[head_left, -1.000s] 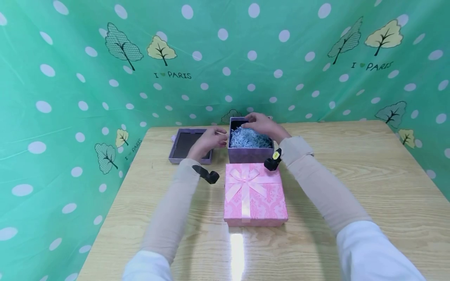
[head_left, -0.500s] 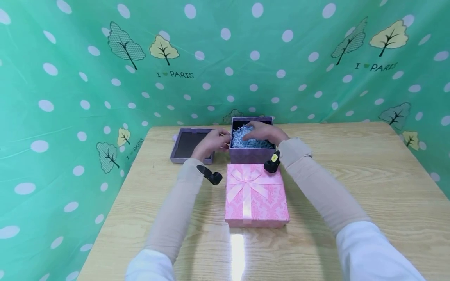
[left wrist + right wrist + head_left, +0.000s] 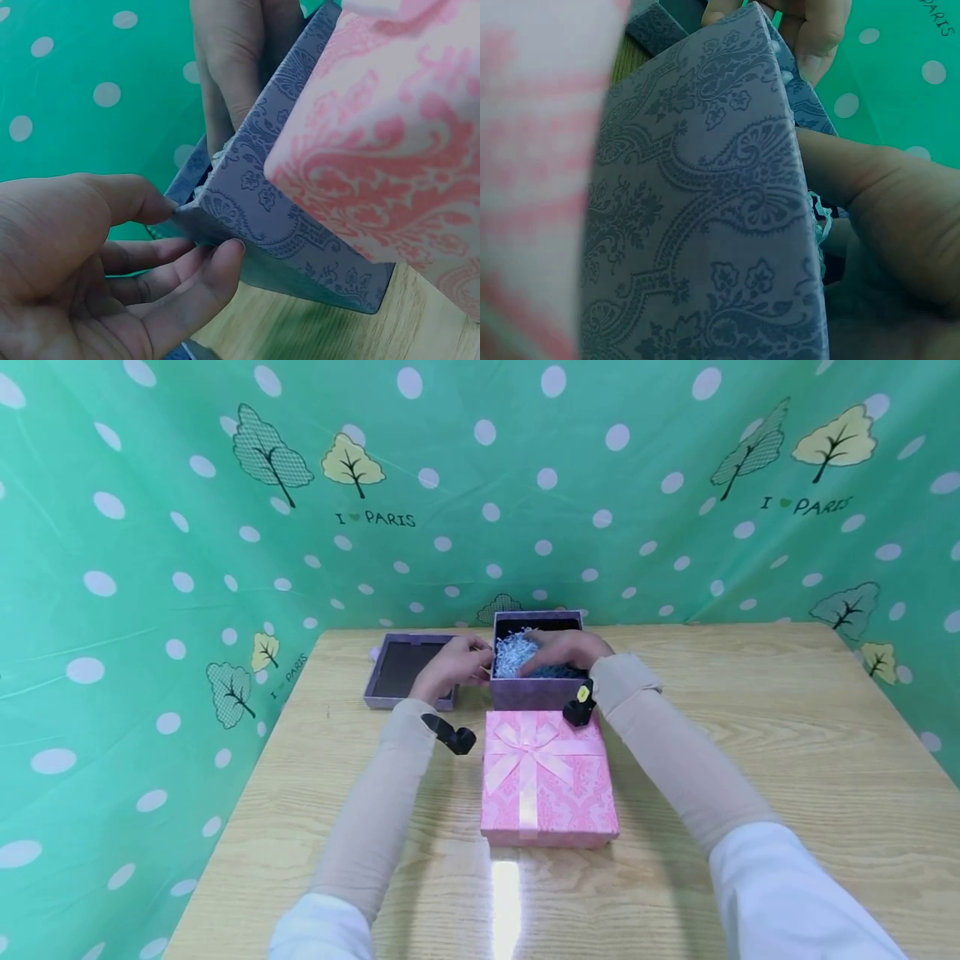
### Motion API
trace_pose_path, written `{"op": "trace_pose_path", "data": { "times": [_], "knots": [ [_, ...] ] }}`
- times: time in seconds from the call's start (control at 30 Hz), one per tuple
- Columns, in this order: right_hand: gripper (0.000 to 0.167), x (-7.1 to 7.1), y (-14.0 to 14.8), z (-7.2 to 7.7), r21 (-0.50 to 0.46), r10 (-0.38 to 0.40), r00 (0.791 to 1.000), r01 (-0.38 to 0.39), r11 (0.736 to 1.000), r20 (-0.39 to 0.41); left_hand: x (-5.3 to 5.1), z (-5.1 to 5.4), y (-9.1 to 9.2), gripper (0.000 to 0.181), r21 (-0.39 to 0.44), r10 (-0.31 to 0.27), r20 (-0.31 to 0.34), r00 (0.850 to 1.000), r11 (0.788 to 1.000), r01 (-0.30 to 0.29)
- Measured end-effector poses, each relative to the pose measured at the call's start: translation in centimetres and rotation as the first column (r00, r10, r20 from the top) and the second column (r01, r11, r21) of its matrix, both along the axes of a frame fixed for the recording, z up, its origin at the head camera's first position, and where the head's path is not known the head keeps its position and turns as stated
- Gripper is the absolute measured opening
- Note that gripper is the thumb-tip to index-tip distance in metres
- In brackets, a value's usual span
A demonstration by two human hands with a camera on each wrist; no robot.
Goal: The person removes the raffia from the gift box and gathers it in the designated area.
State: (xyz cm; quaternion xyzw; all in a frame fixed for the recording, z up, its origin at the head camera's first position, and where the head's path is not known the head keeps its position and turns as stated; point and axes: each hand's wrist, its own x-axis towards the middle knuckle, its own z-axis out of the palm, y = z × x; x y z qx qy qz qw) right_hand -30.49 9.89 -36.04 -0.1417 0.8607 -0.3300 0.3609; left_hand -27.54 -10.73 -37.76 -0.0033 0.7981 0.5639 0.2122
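A purple patterned gift box (image 3: 534, 695) stands uncovered at the back of the table, with light blue shredded paper (image 3: 513, 653) inside. My left hand (image 3: 459, 664) grips the box's left wall at its front corner; in the left wrist view one fingertip lies at the rim and the others against the outside. Inside the box is my right hand (image 3: 564, 650), its thumb and fingers spread apart in the shredded paper. The box wall hides part of those fingers in the right wrist view.
Directly in front of the purple box sits a closed pink gift box (image 3: 551, 785) with a ribbon bow. The purple lid (image 3: 390, 702) lies upturned to the left. A green dotted curtain (image 3: 450, 468) hangs behind the wooden table (image 3: 750, 735).
My right hand has moved forward to back-left rim, then down and toward me into the paper, baring the dark back interior. My left hand has come in against the box's left wall.
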Motion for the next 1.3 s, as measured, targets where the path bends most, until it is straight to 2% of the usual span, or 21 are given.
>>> {"op": "trace_pose_path", "data": {
  "times": [0.13, 0.23, 0.4, 0.7, 0.97, 1.13, 1.3],
  "knots": [
    [0.090, -0.2, 0.0, -0.1, 0.014, 0.072, 0.997, -0.073, 0.997, 0.032, -0.1, 0.0, -0.1, 0.028, 0.007, -0.005, 0.005, 1.000, 1.000, 0.005],
    [0.088, -0.4, 0.0, -0.2, 0.034, 0.100, 0.995, -0.100, 0.994, 0.024, -0.1, 0.0, -0.1, 0.028, 0.004, -0.005, 0.008, 1.000, 1.000, 0.005],
    [0.083, -0.6, -0.1, -0.4, 0.082, 0.122, 0.991, -0.117, 0.990, -0.056, -0.1, 0.0, -0.2, 0.029, 0.007, -0.007, 0.020, 1.000, 1.000, 0.007],
    [0.074, -0.4, -0.4, -0.1, 0.122, 0.115, 0.977, -0.093, 0.988, -0.182, 0.0, 0.1, -0.5, 0.031, 0.039, -0.030, 0.044, 0.999, 0.999, 0.029],
    [0.069, -0.2, -0.5, 1.4, 0.228, 0.172, 0.945, -0.110, 0.968, -0.277, 0.0, 0.3, -0.7, 0.031, 0.044, -0.046, 0.063, 0.997, 0.998, 0.043],
    [0.070, 0.1, -0.4, 2.6, 0.220, 0.172, 0.936, -0.106, 0.970, -0.306, 0.2, 0.5, -0.8, 0.031, 0.040, -0.047, 0.067, 0.997, 0.998, 0.044],
    [0.073, 0.4, -0.1, 3.5, 0.195, 0.145, 0.941, -0.087, 0.977, -0.307, 0.3, 0.4, -0.9, 0.033, 0.035, -0.050, 0.063, 0.997, 0.998, 0.048]
  ]
}}
